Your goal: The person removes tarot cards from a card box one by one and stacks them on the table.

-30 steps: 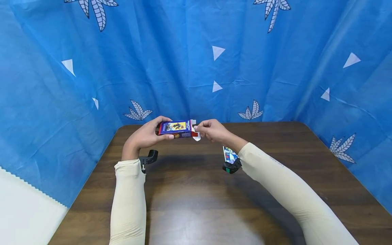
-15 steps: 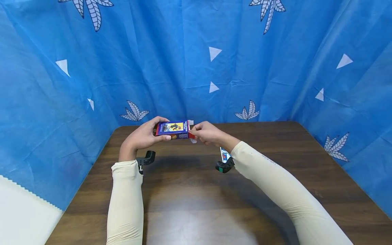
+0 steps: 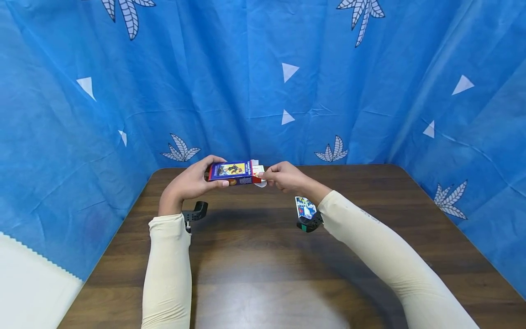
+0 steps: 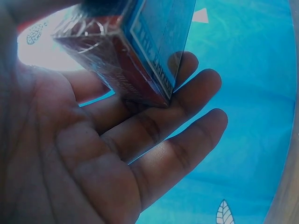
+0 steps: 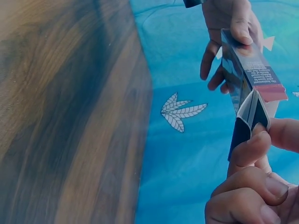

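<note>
My left hand (image 3: 191, 185) grips a blue and red card box (image 3: 232, 171) above the table, thumb on the near side and fingers around the far side. In the left wrist view, clear wrap glints on the box's end (image 4: 84, 39). The box's open end faces right, its white and red flaps folded out. A pale, colour-printed card (image 3: 258, 170) sticks partly out of that end; whether several lie together cannot be told. My right hand (image 3: 285, 177) pinches its edge between thumb and fingers. In the right wrist view, the right fingertips (image 5: 258, 140) are at the open end.
A colourful blue and white printed card or leaflet (image 3: 305, 208) lies on the brown wooden table (image 3: 255, 256) below my right wrist. A blue patterned curtain (image 3: 246, 91) hangs behind and beside the table. White cloth (image 3: 33, 283) shows at the lower left.
My right hand moved in to the box's open end, then drew back slightly right. A pale card now protrudes from the opening. The left hand keeps its hold on the box.
</note>
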`<state>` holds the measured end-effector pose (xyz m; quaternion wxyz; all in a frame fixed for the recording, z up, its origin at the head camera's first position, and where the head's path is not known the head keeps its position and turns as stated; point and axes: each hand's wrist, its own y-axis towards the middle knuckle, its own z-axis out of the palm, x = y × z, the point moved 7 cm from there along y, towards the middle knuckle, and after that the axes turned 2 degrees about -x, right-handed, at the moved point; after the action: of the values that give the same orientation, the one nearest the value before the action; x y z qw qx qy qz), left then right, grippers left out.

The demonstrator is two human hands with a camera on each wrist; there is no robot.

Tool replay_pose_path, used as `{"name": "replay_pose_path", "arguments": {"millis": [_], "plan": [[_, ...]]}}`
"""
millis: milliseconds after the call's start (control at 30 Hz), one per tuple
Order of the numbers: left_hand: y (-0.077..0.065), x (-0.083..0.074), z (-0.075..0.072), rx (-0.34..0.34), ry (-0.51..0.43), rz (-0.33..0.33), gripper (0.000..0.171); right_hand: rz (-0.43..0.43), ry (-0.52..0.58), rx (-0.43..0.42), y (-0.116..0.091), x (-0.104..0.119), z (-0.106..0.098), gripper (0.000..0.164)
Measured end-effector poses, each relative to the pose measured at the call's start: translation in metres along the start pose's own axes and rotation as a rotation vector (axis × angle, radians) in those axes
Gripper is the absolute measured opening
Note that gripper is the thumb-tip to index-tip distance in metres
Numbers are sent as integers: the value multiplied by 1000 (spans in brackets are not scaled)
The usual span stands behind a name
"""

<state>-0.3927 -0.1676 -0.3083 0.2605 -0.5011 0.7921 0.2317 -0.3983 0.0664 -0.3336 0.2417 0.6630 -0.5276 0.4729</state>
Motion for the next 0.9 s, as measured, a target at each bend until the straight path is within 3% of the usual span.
{"name": "replay_pose_path", "arguments": {"millis": [200,533,733,900], "plan": [[1,-1,0,3,-17,10,76,12,29,25,-4,-5,-4,36],[-2,1,3,9,-23,3,75,4,126,0,-14,-22,-18,27],[-2,1,1,-3,-21,-2,75,5,240,-60,-18,-27,-28,24],[-2,2,0,-3,-16,-12,75,0,214,-128,-19,-30,-43,26]]}}
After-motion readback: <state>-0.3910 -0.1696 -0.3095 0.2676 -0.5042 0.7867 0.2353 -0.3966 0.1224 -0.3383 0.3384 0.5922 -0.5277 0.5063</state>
